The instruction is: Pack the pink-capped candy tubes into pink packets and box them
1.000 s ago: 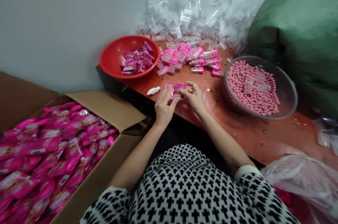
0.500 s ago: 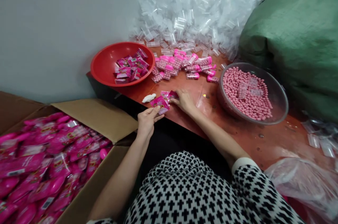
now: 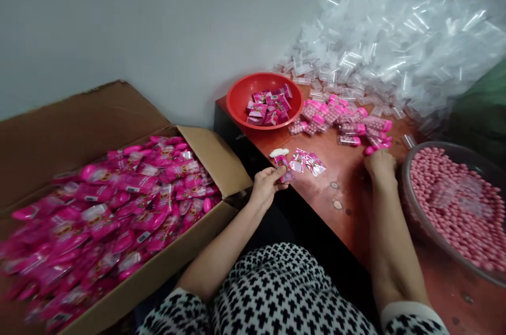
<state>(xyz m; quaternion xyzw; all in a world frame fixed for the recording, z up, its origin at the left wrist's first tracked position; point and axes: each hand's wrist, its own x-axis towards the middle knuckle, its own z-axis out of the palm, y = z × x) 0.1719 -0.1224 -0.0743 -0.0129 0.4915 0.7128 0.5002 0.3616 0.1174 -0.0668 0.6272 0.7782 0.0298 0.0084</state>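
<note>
Between the thumb and fingers of my left hand (image 3: pixel 266 185) is a small pink printed packet (image 3: pixel 283 166), held over the table's front edge. Two more flat pink packets (image 3: pixel 307 161) lie on the tabletop just right of it, and a small white wad (image 3: pixel 279 152) lies behind it. My right hand (image 3: pixel 381 169) reaches down at the near right end of a pile of small clear bottles with pink caps (image 3: pixel 350 128), filled with pink beads. Its fingers are bent away from view beside a pink cap, so their grip is hidden.
A red bowl (image 3: pixel 264 79) with pink packets stands at the back left of the table. A grey tub (image 3: pixel 406 182) of pink beads is at right. Empty clear bottles (image 3: pixel 399 35) are heaped behind. At left, an open cardboard box (image 3: pixel 213 158) holds many pink packages.
The view has swung left. My right hand has left the packets and moved right to the bottle pile. My left hand keeps a packet, and two packets now lie on the table.
</note>
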